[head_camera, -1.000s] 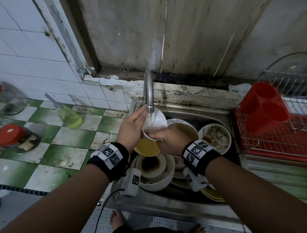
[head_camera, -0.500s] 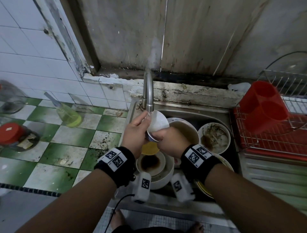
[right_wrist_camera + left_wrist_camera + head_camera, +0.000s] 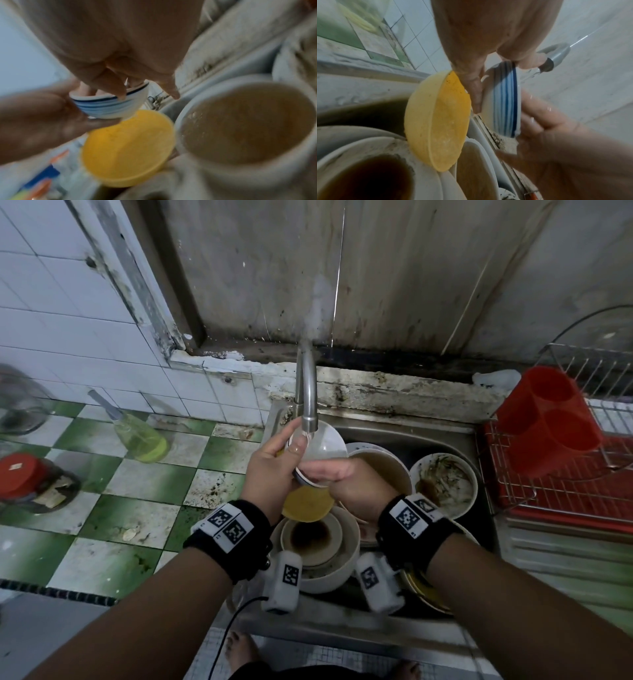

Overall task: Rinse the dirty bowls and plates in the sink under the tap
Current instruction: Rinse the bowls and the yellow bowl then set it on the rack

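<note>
porcelain: a small white bowl with blue stripes (image 3: 320, 451) sits tilted right under the tap (image 3: 307, 392), mouth turned up toward the spout so the stream lands inside and runs off the low edge.
left hand: the left hand (image 3: 270, 470) cups the bowl's outer wall, fingers curled behind it and the thumb hooked over the rim, a grip that looks meant to steady it against the water.
right hand: the right hand (image 3: 346, 479) wraps the lower rim from the other side, fingers curled around it with tips reaching inside, likely rubbing the inner wall while the left turns it.
yellow bowl: a yellow bowl (image 3: 306, 503) leans on edge just below the striped one, catching the runoff, judging by its spot; not in either hand.
stack: the big white bowl with brown liquid (image 3: 313, 537) waits beneath the wrists, plates nested under it, all unrinsed.
right side of sink: a white bowl with green scraps (image 3: 442, 484) lies well to the right, still dirty.
sink: the steel sink (image 3: 404, 436) holds the whole pile, so drips fall where they belong.
rack: the red dish rack (image 3: 561, 481) stands just beside the sink, a ready landing place for clean pieces.
progress: early going, one bowl under water and most of the pile to come.
</note>
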